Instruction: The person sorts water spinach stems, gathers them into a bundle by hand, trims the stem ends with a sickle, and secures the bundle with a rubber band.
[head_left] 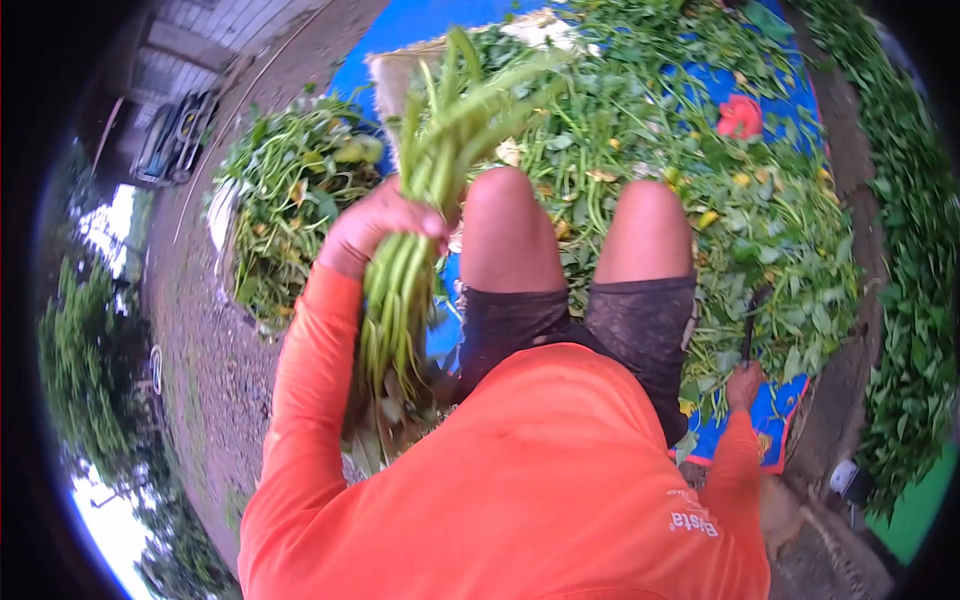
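My left hand is closed around a thick bunch of long green leafy stems, raised beside my left knee. The upper stem ends fan out and are blurred; leaves hang from the lower end. Low on my right side, my right hand is closed around a dark, slim tool that looks like a knife; its upper end blends into the greens. Spread in front of and beside my knees are loose leafy stems, some with yellow leaves.
A blue sheet with a red edge lies under the greens. To the left stands a heaped pile of greens on gravelly ground. A red piece lies among the stems. More leafy greens line the far right.
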